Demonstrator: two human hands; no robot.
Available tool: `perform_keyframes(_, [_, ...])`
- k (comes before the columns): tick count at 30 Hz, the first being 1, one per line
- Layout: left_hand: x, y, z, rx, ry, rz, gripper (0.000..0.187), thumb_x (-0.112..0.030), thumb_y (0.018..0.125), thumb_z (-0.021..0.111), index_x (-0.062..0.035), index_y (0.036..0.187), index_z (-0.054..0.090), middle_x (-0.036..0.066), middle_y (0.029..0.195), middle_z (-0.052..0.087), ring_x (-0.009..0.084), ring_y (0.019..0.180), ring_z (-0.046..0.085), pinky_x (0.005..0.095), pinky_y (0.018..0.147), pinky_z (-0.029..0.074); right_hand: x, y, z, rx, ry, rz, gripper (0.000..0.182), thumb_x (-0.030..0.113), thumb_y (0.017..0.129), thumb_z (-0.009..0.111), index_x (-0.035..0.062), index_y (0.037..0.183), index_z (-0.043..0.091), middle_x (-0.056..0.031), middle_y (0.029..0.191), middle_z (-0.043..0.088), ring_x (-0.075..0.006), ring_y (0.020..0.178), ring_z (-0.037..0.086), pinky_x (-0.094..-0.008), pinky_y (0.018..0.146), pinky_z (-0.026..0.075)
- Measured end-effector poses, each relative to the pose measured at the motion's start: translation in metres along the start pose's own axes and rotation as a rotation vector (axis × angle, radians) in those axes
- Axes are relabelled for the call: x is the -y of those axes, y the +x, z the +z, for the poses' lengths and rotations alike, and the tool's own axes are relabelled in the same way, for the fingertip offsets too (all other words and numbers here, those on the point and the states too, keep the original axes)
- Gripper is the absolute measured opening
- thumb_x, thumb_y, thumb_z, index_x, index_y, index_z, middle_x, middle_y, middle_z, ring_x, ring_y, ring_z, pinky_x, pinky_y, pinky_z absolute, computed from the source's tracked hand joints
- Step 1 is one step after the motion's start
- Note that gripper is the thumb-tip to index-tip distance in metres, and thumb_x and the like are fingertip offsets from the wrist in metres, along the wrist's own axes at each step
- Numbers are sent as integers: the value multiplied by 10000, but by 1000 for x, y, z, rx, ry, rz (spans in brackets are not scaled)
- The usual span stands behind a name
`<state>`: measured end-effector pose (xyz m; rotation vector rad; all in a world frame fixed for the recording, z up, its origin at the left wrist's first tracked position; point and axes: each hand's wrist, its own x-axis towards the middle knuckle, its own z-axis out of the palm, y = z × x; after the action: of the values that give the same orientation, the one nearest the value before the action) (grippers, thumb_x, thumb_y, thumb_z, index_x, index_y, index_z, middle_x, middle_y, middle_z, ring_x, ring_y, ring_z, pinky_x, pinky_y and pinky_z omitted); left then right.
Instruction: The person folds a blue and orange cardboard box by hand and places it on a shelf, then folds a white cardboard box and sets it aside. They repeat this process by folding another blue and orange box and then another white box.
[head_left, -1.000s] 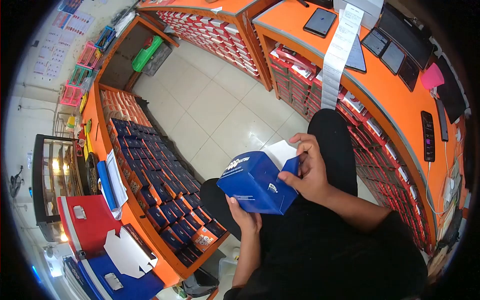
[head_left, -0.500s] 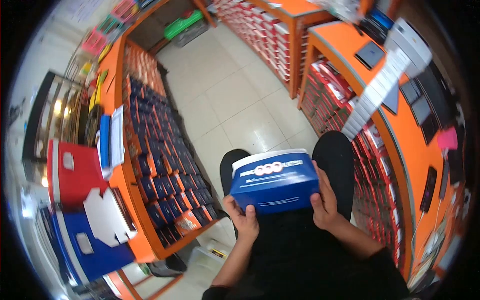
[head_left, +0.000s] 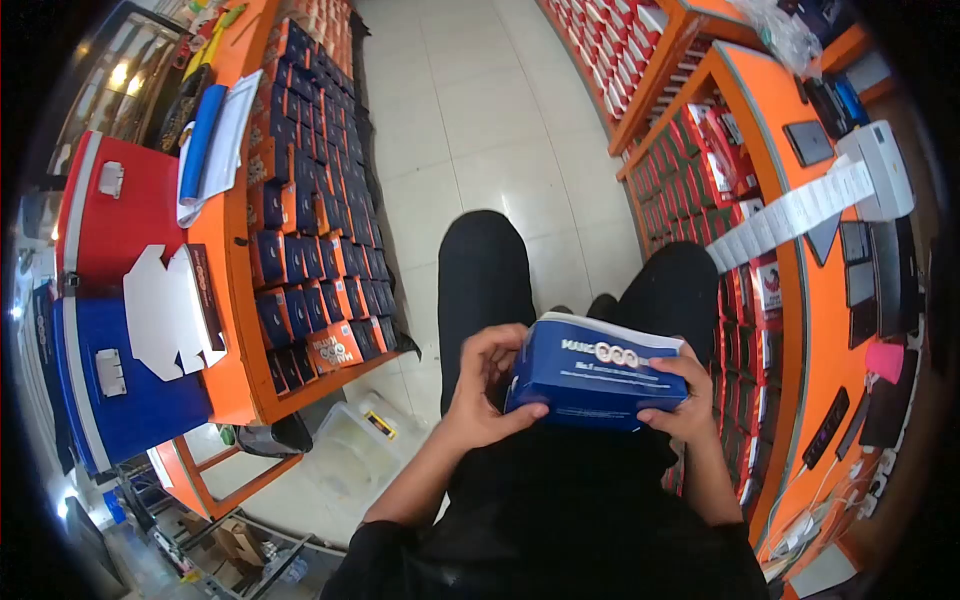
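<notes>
A blue cardboard box (head_left: 600,385) with white lettering and a white upper edge is held above my lap. My left hand (head_left: 490,395) grips its left end, thumb on the front face and fingers curled at the side. At the opposite end, my right hand (head_left: 688,395) has its thumb on the lower front and its fingers over the upper corner. The box's back and underside are hidden. Below and behind it are my black-clad knees (head_left: 485,270).
Shelves of small dark blue and orange boxes (head_left: 310,235) stand left. An orange counter (head_left: 790,400) on the right carries a printer (head_left: 885,170) with a paper strip (head_left: 790,215). Red (head_left: 130,210) and blue cases (head_left: 135,385) sit left. A clear plastic bin (head_left: 355,450) is on the floor.
My view has tilted down and turned. The box has shifted right and slightly lower, and is tilted down to the right. My right hand's fingers have moved over the upper corner.
</notes>
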<state>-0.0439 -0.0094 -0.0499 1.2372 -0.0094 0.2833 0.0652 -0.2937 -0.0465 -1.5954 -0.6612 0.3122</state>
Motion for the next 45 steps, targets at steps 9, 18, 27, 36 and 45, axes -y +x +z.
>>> perform_keyframes(9, [-35,-19,-27,283,580,-217,477,-243,716,916,-38,1112,747,209,1225,630,351,1099,668,402,937,540,1,-13,20,160,26,57,489,234,725,896,20,1139,749,-186,1093,677,-293,970,674,-362,845,535])
perform_keyframes(18, [-48,3,-20,231,706,-246,690,-247,689,933,-50,1298,675,181,1285,627,321,1178,654,392,972,545,15,-6,17,66,93,237,750,174,716,910,1,1366,578,-156,1078,669,-205,961,671,-331,797,547])
perform_keyframes(27, [-39,3,-30,331,617,-159,543,-252,731,908,-24,1173,688,161,1260,644,323,1199,639,427,1027,506,5,-5,9,184,-55,14,560,183,666,942,38,1149,697,-198,1143,692,-278,1000,709,-349,785,586])
perform_keyframes(36, [-47,-1,-14,515,345,-526,383,-272,960,692,-46,1268,719,118,1377,639,365,1457,390,519,1217,276,45,12,1,548,129,117,556,243,799,844,101,1305,664,-141,1361,623,-344,1337,555,-561,1169,359])
perform_keyframes(45, [-54,-6,-11,490,295,-484,384,-196,1003,654,-70,1366,665,151,1502,539,342,1485,369,483,1214,297,26,23,19,433,158,356,455,335,873,735,-3,1177,738,-195,1287,653,-347,1195,625,-443,1024,478])
